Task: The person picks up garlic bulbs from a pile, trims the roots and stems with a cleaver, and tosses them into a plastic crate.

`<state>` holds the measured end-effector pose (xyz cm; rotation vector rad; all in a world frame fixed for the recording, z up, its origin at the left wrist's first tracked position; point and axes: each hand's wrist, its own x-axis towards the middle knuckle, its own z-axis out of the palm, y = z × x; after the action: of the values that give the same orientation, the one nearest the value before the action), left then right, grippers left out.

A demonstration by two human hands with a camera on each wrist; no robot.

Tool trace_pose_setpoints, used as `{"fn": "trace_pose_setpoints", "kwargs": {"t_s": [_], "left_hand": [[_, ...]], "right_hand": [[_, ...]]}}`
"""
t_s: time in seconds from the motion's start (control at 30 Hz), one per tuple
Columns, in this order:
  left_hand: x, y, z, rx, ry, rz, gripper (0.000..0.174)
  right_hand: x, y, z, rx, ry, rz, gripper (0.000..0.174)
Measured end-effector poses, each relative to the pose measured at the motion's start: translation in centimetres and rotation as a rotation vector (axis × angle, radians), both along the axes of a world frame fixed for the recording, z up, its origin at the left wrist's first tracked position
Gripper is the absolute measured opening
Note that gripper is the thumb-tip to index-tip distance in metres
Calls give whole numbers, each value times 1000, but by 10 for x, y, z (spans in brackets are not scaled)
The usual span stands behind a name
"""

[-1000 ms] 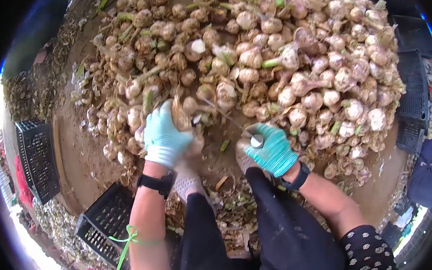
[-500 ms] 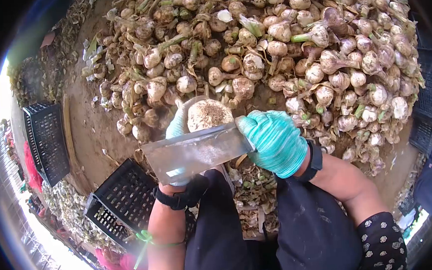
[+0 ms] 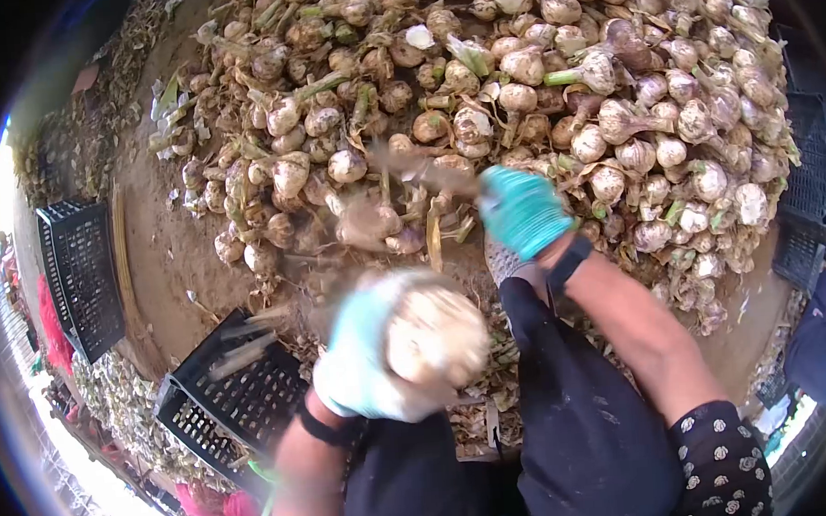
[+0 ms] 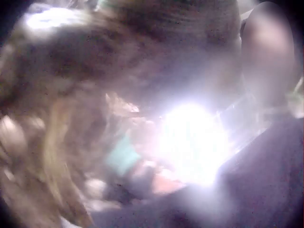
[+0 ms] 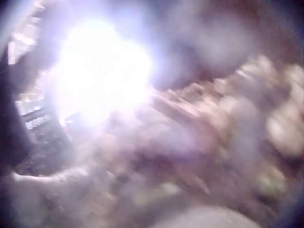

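Observation:
In the head view my left hand (image 3: 358,356), in a pale blue glove, grips a large cream garlic bulb (image 3: 441,337) above my lap; motion blurs both. Farther forward, my right hand (image 3: 524,211), in a teal glove, is curled round the handle of a cleaver. Its blade (image 3: 427,174), smeared and nearly edge-on, overlaps the near side of the garlic heap (image 3: 613,123). Glare and blur wash out both wrist views. A teal patch of the right glove (image 4: 123,156) shows in the left wrist view.
Black plastic crates stand on the left, one by my left forearm (image 3: 237,396) and another farther out (image 3: 79,278). Blurred stem pieces (image 3: 244,353) show over the nearer one. Dry skins and cut stems litter the ground between my feet. More dark crates (image 3: 809,158) are at the right.
The left hand came from the heap with the bulb, met the cleaver blade, then swung back toward my lap, bulb still held. The right hand has moved the cleaver forward, away from the bulb.

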<state>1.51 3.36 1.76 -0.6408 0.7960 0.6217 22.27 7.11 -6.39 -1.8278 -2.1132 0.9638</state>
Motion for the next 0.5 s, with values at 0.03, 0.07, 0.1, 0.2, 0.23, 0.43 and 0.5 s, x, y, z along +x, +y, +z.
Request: {"fn": "trace_pose_setpoints", "kwargs": {"t_s": [0.03,0.07,0.1,0.2,0.23,0.43,0.5], "left_hand": [[3,0,0,403,285,-166,51],[7,-2,0,797,570,-337,63],[13,1,-2,1210,832,-521,74],[24,5,-2,1129,723,-419,88],[29,6,-3,1116,727,-404,91],[32,-3,-17,1214,1431,-500,71],[18,-1,-20,871,1009,-259,49]], "right_hand": [[6,-2,4,22,187,-187,17],[14,-8,11,37,372,-376,14],[13,-9,32,-13,440,-441,15],[10,-16,38,-437,986,-494,22],[10,-15,54,-653,1024,-482,26],[15,-19,64,-581,893,-240,42],[12,-20,63,-284,1014,-110,50]]}}
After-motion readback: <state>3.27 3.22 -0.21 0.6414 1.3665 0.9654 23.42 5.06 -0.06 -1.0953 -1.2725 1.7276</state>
